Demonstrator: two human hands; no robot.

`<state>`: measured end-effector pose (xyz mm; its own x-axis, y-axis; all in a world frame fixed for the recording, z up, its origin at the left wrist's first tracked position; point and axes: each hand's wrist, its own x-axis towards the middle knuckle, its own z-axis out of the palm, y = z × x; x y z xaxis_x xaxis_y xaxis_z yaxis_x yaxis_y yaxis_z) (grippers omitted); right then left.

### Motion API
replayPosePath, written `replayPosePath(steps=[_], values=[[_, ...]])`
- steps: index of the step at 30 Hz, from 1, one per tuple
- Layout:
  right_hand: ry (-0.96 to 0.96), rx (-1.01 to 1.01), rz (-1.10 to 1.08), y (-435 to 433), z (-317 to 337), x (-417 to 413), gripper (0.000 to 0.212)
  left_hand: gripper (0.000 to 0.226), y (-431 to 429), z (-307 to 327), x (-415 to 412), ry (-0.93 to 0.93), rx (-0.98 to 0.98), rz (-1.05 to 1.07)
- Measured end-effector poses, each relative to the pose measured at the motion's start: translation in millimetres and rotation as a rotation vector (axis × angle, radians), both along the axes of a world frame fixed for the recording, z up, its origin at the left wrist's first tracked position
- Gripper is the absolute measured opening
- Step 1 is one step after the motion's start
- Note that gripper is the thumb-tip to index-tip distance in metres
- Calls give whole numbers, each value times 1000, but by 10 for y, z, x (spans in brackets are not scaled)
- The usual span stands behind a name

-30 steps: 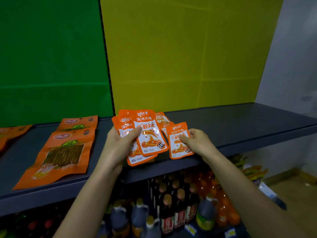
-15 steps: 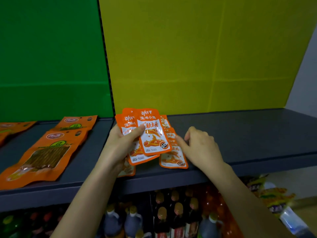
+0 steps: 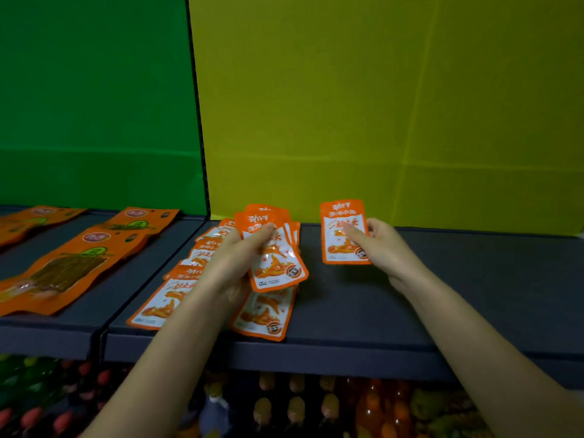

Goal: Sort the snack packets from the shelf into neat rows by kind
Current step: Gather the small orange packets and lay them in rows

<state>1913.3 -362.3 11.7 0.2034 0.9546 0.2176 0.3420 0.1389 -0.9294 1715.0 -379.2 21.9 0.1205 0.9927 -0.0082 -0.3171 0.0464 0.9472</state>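
My left hand [image 3: 235, 263] grips a fanned stack of small orange-and-white snack packets [image 3: 278, 263] above the dark shelf [image 3: 410, 311]. My right hand [image 3: 384, 245] pinches a single small packet [image 3: 339, 238] to the right of the stack, low over the shelf near the yellow back panel. A row of the same small packets [image 3: 164, 301] lies on the shelf under my left forearm, and one more packet [image 3: 264, 316] lies below the held stack near the front edge.
Large orange packets [image 3: 66, 267] lie in rows on the left shelf section in front of the green panel. The yellow panel [image 3: 379, 105] backs the right section. Bottles [image 3: 297, 406] fill the shelf below.
My right hand has carried one small packet away from the stack to the right and toward the back. The camera has turned right and nearer, showing a row of small packets on the shelf.
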Motion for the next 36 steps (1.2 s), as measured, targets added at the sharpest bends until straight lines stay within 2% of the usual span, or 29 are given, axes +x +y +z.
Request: replayPosePath(steps=[4,8,11,16,22,25,28,32,34,36], values=[[-80,-90,-111,350,-19,258,15,24,53,9,-44,7,-35,80],[-171,-193,-191,726,-173,335,27,12,89,-7,-86,99,-45,107],[-336,-248,-273,848,-308,337,40,5,105,2,-106,139,-62,113],[-517,-256,-392,869,-327,275,48,9,137,-9,-50,151,-107,68],[-728,-243,-438,870,-348,273,51,7,225,-5,-40,192,-54,84],[-725,-247,-446,883,-352,272,52,13,239,-32,-8,219,-41,71],[-688,-242,-454,872,-353,282,53,7,213,-32,33,219,-34,58],[-706,-151,-482,827,-333,289,53,7,149,-38,94,200,-26,19],[-584,-52,-408,737,-220,268,51,6,122,-44,137,208,5,22],[-368,29,-211,571,-86,208,55,12,104,-51,186,239,38,20]])
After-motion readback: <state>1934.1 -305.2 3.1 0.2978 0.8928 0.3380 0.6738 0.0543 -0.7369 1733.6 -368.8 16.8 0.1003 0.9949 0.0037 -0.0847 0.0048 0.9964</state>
